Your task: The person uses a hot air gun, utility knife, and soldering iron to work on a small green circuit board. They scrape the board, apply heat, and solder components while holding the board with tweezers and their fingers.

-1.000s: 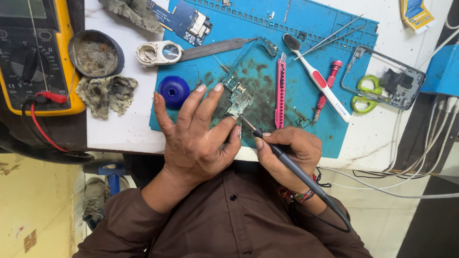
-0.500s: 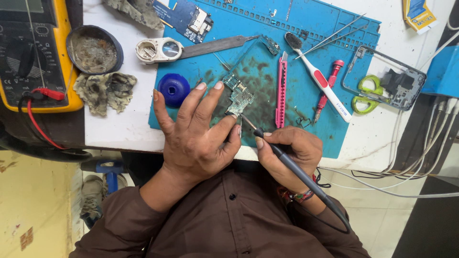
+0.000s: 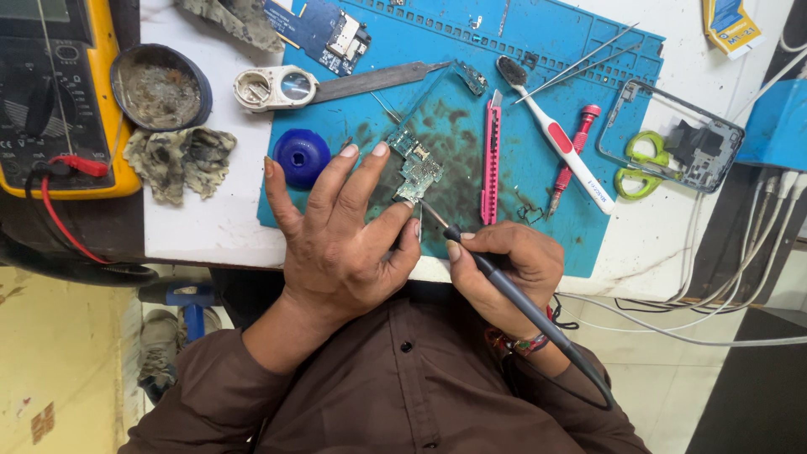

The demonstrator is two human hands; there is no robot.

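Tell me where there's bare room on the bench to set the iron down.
Freest patch: white table below the grey rag, left of the blue mat. A smaller strip lies on the mat's right edge below the scissors. Crowded: mat centre, around the circuit board, pink cutter, toothbrush.

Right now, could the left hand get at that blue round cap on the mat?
Probably yes. The left hand rests on the small circuit board, and the blue round cap lies just beyond its index finger on the blue mat, with nothing between. It would have to let go of the board first.
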